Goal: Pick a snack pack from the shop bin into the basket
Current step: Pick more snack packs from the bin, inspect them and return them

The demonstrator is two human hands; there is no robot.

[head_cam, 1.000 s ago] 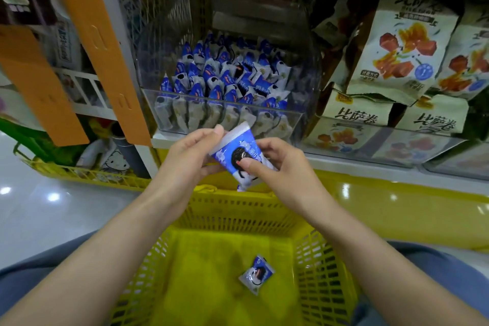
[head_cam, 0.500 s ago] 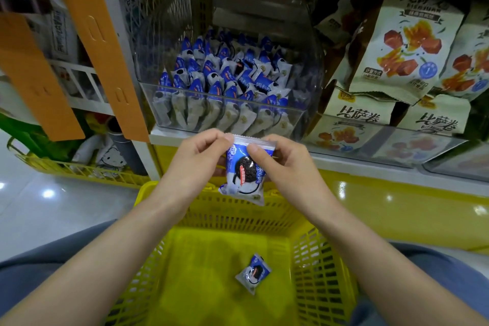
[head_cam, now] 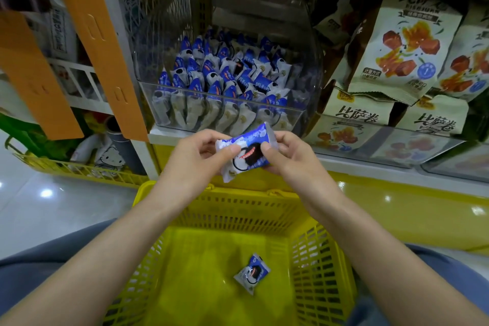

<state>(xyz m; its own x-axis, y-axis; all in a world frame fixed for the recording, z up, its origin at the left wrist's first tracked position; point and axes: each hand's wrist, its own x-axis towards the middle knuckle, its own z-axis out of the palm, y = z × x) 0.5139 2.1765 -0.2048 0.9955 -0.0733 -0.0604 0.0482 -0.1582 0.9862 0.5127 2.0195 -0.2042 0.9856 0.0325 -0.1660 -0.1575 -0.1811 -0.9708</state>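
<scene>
- A small snack pack (head_cam: 247, 151) is being held in both hands just above the far rim of the yellow plastic basket (head_cam: 238, 209), not yet inside it.
- Its left end is being pinched between the thumb and curled fingers of the left hand (head_cam: 195, 159). Its right end is being pinched the same way by the right hand (head_cam: 291, 159). Nothing else is being held in either hand.
- The pack is being held tilted, with its right end higher. Its crinkled wrapper is blue along the upper edge and white below, and a dark round sandwich cookie is printed in the middle.
- A second pack of the same look (head_cam: 251, 274) is being carried flat on the basket's floor, toward its right wall.
- Beyond the basket, on the shelf, a clear plastic bin (head_cam: 225, 114) is being displayed, crowded with matching blue-and-white packs, most of them upright.
- Beyond the basket and to the right, pale snack bags (head_cam: 397, 53) printed with red-orange cubes are being displayed.
- Beyond the basket and to the left, a white Hello Kitty item (head_cam: 111, 159) is being kept low, near the floor.
</scene>
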